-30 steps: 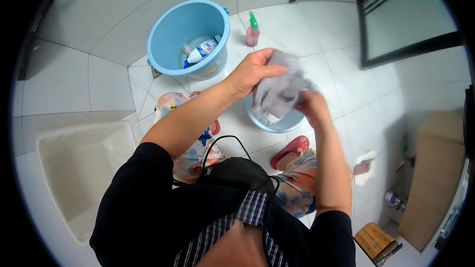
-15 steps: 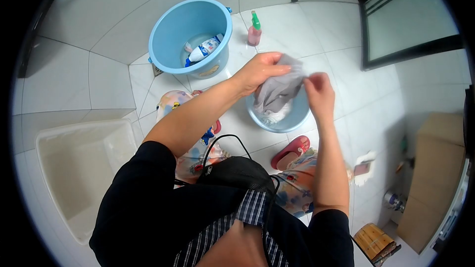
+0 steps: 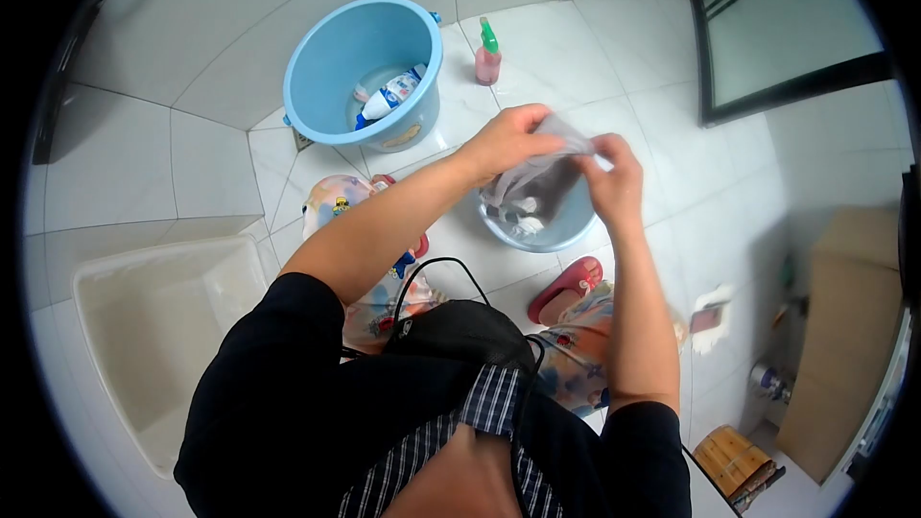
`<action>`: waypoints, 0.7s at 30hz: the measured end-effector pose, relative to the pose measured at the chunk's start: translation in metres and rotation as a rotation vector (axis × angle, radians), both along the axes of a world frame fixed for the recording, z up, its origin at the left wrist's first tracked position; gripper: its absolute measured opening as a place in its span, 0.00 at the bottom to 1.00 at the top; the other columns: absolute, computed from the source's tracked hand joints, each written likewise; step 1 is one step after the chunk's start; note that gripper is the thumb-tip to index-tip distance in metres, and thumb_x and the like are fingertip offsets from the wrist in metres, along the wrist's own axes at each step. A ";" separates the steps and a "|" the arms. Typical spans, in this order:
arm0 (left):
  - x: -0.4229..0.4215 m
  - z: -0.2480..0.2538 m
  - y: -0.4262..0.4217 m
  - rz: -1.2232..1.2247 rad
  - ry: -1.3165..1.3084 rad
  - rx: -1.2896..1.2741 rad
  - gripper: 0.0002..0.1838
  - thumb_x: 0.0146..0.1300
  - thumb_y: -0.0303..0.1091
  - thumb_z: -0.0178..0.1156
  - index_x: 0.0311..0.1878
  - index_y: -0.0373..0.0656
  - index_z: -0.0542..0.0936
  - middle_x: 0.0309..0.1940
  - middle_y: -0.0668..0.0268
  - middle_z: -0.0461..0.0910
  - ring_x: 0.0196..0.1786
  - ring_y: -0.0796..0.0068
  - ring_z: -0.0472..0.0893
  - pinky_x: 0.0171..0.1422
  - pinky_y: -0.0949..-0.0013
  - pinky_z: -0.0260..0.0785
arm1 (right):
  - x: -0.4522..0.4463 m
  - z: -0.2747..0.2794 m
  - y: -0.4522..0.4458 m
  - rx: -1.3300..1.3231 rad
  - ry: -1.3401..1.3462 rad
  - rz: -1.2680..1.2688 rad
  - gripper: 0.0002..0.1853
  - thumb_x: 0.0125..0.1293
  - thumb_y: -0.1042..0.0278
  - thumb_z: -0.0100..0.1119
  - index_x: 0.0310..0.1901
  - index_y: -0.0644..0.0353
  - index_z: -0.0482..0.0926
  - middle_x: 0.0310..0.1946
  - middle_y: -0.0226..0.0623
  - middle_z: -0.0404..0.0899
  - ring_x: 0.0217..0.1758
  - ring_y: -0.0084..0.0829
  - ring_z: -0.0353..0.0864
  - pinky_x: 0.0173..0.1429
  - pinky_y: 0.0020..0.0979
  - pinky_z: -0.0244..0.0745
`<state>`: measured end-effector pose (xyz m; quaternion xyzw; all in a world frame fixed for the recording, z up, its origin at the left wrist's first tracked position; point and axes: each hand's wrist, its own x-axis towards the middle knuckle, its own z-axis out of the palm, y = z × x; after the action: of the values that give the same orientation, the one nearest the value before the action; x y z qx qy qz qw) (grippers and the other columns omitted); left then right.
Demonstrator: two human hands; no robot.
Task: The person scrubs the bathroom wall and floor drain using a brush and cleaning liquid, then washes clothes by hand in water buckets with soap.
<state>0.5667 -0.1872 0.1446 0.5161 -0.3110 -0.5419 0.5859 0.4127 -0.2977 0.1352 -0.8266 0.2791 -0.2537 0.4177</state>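
A thin grey cloth (image 3: pixel 552 168) is stretched between my two hands, hanging over a light-blue basin (image 3: pixel 568 225) on the floor. My left hand (image 3: pixel 518 141) grips its upper left edge, thumb and fingers pinched together. On the other side, my right hand (image 3: pixel 614 173) pinches the cloth's right edge. White fabric (image 3: pixel 525 223) shows inside the basin below the cloth. The part of the basin behind the cloth and hands is hidden.
A large blue bucket (image 3: pixel 297 101) at upper left holds a white-and-blue bottle (image 3: pixel 395 91). Beside it stands a pink spray bottle (image 3: pixel 487 65) with a green top. A white tub (image 3: pixel 173 264) is at left, a dark-framed glass door (image 3: pixel 791 29) at upper right.
My right hand has closed on the cloth's right edge. The cloth, bunched and hanging before, is now spread between both hands.
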 end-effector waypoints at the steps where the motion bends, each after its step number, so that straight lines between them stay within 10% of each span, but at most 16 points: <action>1: 0.001 0.000 0.000 0.010 -0.019 0.035 0.14 0.59 0.31 0.60 0.47 0.41 0.73 0.39 0.68 0.77 0.40 0.84 0.75 0.46 0.77 0.68 | 0.000 0.000 0.000 0.038 -0.047 -0.005 0.08 0.52 0.77 0.63 0.34 0.64 0.76 0.32 0.37 0.78 0.37 0.31 0.77 0.45 0.29 0.71; 20: -0.002 -0.006 0.002 -0.242 0.008 -0.103 0.28 0.51 0.20 0.58 0.59 0.45 0.68 0.45 0.65 0.71 0.47 0.75 0.75 0.55 0.71 0.68 | 0.001 0.010 0.004 0.221 -0.194 -0.090 0.05 0.56 0.79 0.57 0.34 0.65 0.78 0.28 0.31 0.79 0.34 0.22 0.76 0.42 0.23 0.71; 21: -0.005 -0.003 0.002 -0.154 -0.388 -0.078 0.27 0.52 0.20 0.58 0.57 0.45 0.69 0.47 0.64 0.71 0.47 0.73 0.75 0.55 0.70 0.68 | 0.002 0.011 0.005 0.162 -0.195 -0.051 0.04 0.56 0.80 0.56 0.34 0.65 0.77 0.28 0.32 0.79 0.34 0.22 0.76 0.42 0.23 0.71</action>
<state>0.5619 -0.1849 0.1416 0.5622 -0.4772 -0.4633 0.4914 0.4146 -0.2926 0.1467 -0.7540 0.2776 -0.3201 0.5019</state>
